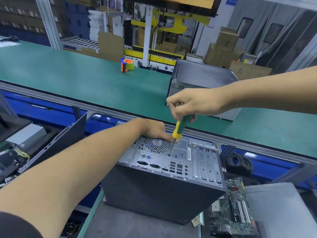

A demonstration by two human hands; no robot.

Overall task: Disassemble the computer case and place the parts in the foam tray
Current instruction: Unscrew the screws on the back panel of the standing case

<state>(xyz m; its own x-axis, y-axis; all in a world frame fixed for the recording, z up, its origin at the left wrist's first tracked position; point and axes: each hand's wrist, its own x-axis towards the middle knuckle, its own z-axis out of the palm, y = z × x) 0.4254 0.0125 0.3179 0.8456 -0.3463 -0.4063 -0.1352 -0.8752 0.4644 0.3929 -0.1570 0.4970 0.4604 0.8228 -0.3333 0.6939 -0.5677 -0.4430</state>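
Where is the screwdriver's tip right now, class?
In the head view, centre: the screwdriver, gripped by the right hand, has its tip on the case's rear panel, just right of the fan grille, beside the left hand.

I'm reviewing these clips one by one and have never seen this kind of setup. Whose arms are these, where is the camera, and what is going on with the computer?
There is no robot here. The one picture comes from a camera worn on a person's head, looking down at their own bare arms. The right hand grips a screwdriver with a green and yellow handle, its tip set on the metal back panel of a dark computer case. The left hand rests on the case's far edge, beside the shaft. A bare circuit board lies to the right. On the green bench behind stand a second case and a tape dispenser.
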